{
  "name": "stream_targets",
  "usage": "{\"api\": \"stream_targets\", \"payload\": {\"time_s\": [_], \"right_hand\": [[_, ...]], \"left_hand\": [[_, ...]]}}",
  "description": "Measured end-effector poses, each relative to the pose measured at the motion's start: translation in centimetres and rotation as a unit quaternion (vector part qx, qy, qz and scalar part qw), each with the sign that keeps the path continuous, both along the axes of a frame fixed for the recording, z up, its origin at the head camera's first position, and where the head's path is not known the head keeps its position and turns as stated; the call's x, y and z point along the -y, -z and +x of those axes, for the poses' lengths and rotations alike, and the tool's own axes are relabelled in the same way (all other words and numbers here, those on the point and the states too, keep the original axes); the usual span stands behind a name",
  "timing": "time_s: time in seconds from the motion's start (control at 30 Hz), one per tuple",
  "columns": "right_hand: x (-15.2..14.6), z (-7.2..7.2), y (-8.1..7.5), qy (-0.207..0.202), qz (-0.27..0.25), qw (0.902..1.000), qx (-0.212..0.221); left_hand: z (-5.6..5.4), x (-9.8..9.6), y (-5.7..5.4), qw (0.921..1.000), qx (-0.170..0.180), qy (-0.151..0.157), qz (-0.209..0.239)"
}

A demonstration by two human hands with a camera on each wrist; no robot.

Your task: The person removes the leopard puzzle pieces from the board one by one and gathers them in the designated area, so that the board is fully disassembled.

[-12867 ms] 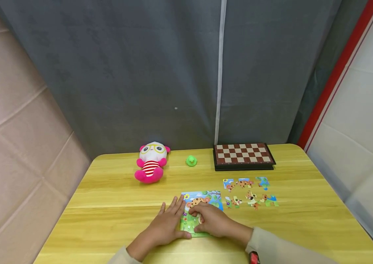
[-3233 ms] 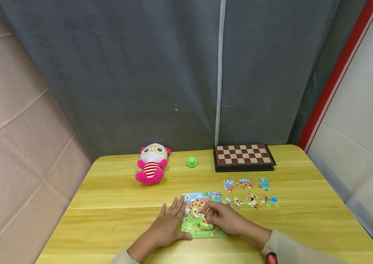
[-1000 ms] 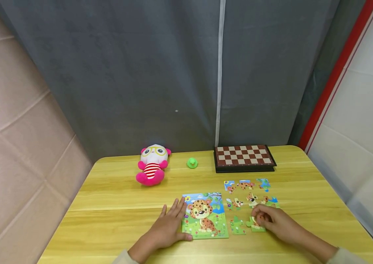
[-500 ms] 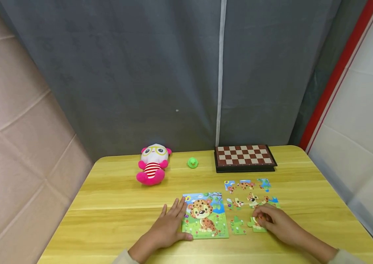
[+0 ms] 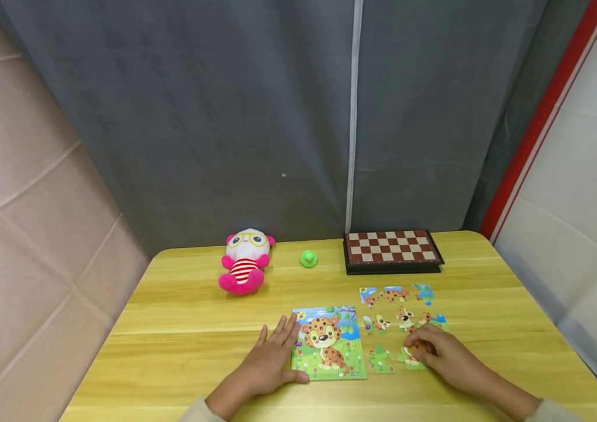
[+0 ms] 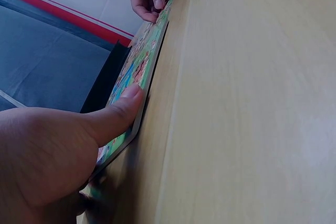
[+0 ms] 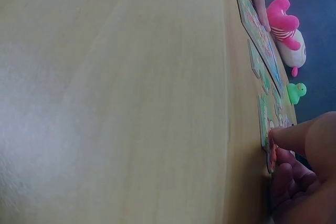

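1. The right hand (image 5: 438,351) pinched a green puzzle piece (image 5: 410,358) flat on the table (image 5: 182,328), at 3 o'clock from the puzzle board (image 5: 328,343).
2. The left hand (image 5: 267,363) lay with straight fingers, its thumb on the board's near left corner.
3. Only the left wrist view showed that thumb (image 6: 118,116) pressing the board's edge; only the right wrist view showed fingertips (image 7: 283,137) on the piece.
4. Another green piece (image 5: 381,359) lay between board and hand.
5. Since a second earlier the right hand had barely moved; three seconds earlier it was over the board.

Yellow wooden table (image 5: 182,328) before a grey curtain (image 5: 256,117)
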State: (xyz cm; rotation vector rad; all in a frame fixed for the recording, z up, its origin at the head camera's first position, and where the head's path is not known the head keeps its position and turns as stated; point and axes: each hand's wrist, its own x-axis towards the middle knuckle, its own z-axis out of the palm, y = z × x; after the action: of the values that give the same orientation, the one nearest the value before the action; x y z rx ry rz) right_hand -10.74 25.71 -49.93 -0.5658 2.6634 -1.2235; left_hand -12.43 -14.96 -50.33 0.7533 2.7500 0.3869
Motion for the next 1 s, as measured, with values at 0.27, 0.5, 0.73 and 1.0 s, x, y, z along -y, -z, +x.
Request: {"api": "stream_targets", "payload": {"time_s": [0.27, 0.5, 0.73, 1.0], "right_hand": [[-0.1, -0.3, -0.1, -0.003, 0.001, 0.9999, 0.010], [-0.1, -0.6, -0.4, -0.016, -0.006, 0.9994, 0.029], [0.7, -1.0, -0.9, -0.022, -0.007, 0.9993, 0.028], [2.4, -1.5, -1.1, -0.037, -0.015, 0.9992, 0.000]], "left_hand": [[-0.1, 0.0, 0.1, 1.0000, -0.001, -0.001, -0.001], [0.0, 0.0, 0.0, 1.0000, -0.004, -0.001, -0.002], [0.1, 0.0, 0.0, 1.0000, -0.001, -0.001, 0.000], [0.1, 0.0, -0.1, 1.0000, 0.002, -0.001, -0.001]]}}
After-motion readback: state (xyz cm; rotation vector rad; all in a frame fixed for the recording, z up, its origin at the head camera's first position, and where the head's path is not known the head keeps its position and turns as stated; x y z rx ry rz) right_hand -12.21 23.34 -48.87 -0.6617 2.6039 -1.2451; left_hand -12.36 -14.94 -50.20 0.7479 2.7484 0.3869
